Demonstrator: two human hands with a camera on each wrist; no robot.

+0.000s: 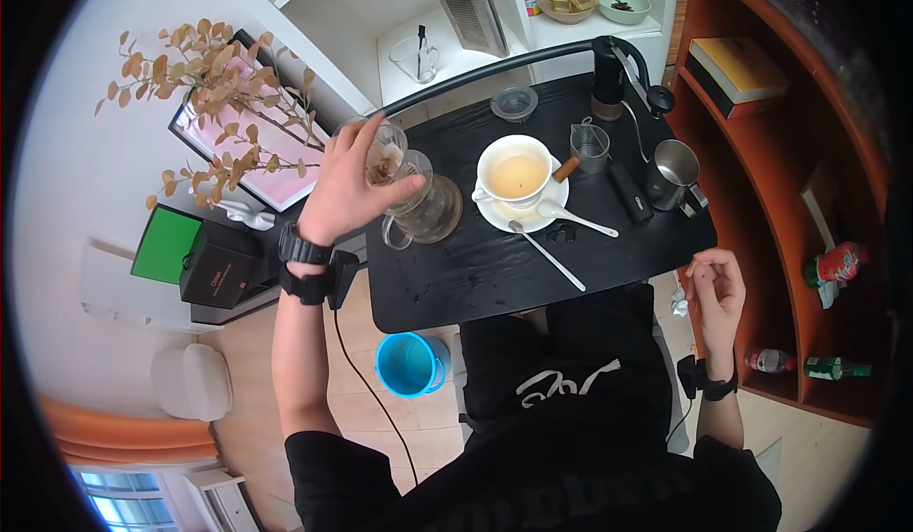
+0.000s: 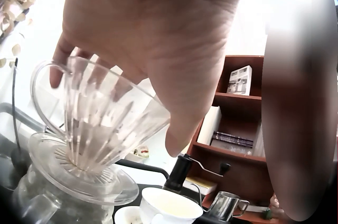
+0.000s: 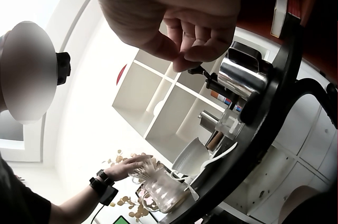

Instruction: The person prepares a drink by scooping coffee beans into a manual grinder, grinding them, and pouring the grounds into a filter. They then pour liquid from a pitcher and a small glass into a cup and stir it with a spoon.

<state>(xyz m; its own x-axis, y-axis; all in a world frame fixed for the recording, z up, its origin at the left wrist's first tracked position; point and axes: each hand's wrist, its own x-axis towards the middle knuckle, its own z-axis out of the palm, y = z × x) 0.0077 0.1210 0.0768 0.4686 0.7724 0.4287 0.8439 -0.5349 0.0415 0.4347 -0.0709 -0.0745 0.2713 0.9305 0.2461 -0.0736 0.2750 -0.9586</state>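
Note:
In the head view my left hand (image 1: 344,185) is at the top of a ribbed clear coffee dripper (image 2: 105,118), with fingers over the far side and thumb at the near rim. The dripper sits on a glass server (image 1: 430,214) at the table's left; brownish bits show inside it. My right hand (image 1: 718,294) hangs beside the table's right corner, fingers loosely curled around nothing. Mid-table, a white cup (image 1: 514,167) of pale yellowish liquid stands on a saucer (image 1: 496,215) with a white spoon (image 1: 580,218). A long thin spoon (image 1: 552,258) reaches from the saucer onto the tabletop.
Along the black table's (image 1: 447,299) back and right are a glass lid (image 1: 514,103), a hand grinder (image 1: 609,80), a small glass pitcher (image 1: 590,147), a black bar-shaped device (image 1: 630,193) and a metal jug (image 1: 672,173). A blue bucket (image 1: 412,365) stands on the floor.

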